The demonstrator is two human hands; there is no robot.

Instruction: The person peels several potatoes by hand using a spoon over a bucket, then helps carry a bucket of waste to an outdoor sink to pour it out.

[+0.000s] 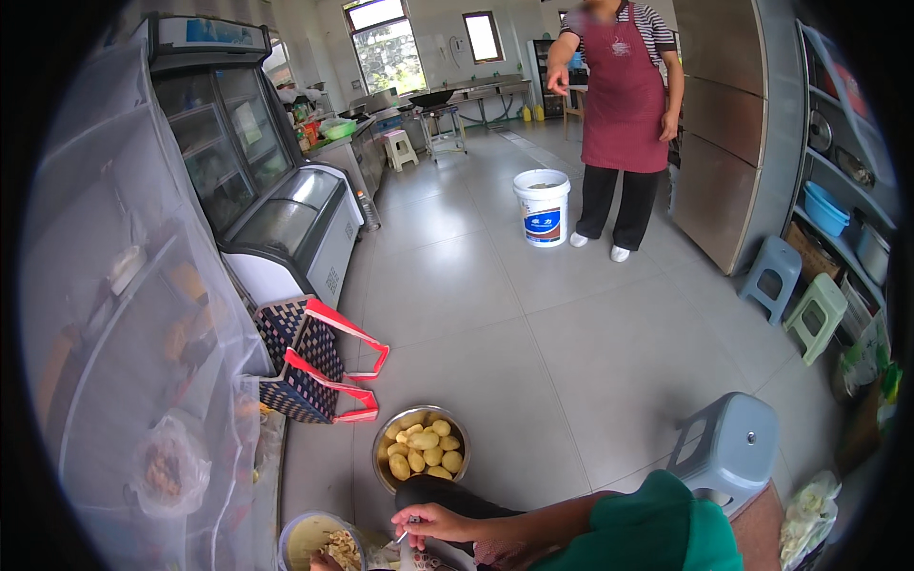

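Note:
My right hand (434,523) is near the bottom centre, its fingers closed on a small metal utensil (404,532) whose kind I cannot make out. Only part of my left hand (325,561) shows at the bottom edge, by a round tub (303,539) with pale scraps (341,549) in it; whether it holds anything is hidden. Beyond my knee, a steel bowl (379,457) full of peeled potatoes (423,440) rests on the tiled floor.
A woven bag with red handles (300,357) stands left, beside a display fridge (285,221). Ahead, a person in a red apron (623,93) points with one arm near a white bucket (543,214). A grey-blue stool (735,442) is at right, shelving (842,164) beyond.

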